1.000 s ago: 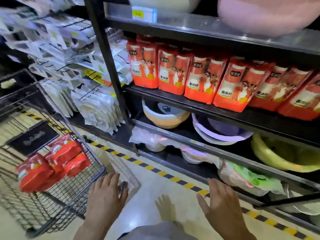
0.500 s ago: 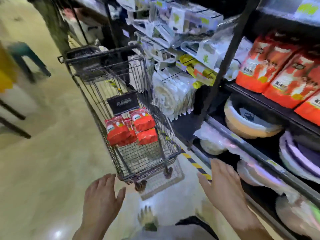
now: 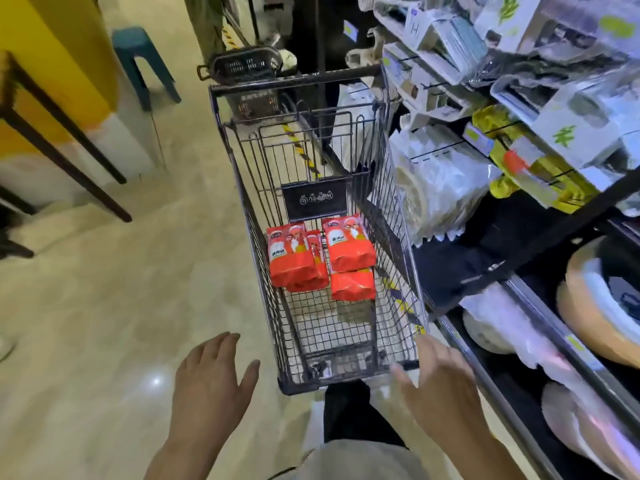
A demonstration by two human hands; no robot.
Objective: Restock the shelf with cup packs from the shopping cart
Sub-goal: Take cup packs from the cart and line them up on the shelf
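A black wire shopping cart [image 3: 398,216] stands in front of me in the aisle. Several red-orange cup packs lie in its basket: one at the left [image 3: 289,256], one at the right [image 3: 348,242], and another below it [image 3: 353,284]. My left hand [image 3: 207,389] hovers with fingers spread, left of the cart's near end, holding nothing. My right hand [image 3: 443,393] is spread too, just off the cart's near right corner, empty. The shelf with the red cup packs is out of view.
Shelving [image 3: 540,299] runs along the right with basins [image 3: 602,306] low down and hanging white packets [image 3: 440,188] higher up. A black basket [image 3: 246,64] sits beyond the cart. A teal stool [image 3: 142,60] and a dark table leg [image 3: 69,140] stand on the left.
The view has swung left from the shelf of red cup packs to the cart, which now lies straight ahead. Both hands stay empty and spread, now near the cart's near end.
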